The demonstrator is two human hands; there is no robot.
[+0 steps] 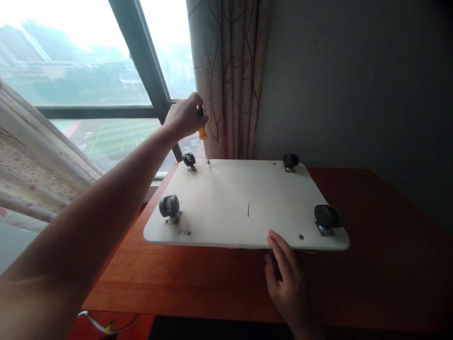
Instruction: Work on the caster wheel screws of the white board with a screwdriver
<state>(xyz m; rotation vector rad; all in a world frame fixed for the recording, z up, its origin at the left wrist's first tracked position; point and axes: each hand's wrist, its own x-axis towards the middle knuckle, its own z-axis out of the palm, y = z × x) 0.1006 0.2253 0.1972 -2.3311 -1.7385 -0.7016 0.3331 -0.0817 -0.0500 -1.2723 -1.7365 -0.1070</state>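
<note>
A white board (226, 198) with rounded corners lies with its casters facing up. My left hand (186, 114) is closed around the yellow-and-black handle of a screwdriver (203, 132). The shaft points down, and its tip meets a screw (208, 162) at the board's far edge, close to the far left caster (188, 160). At the near edge, right of the middle, my right hand (286, 278) rests its outstretched fingertips on the board. Its thumb is apart from the fingers, just below that edge.
More black casters stand at the near left (170, 207), far right (290, 161) and near right (327, 217) corners. The board lies on a reddish wooden table (198, 274). Behind are a window (88, 113) and a curtain (230, 75). A white cable (94, 322) shows at lower left.
</note>
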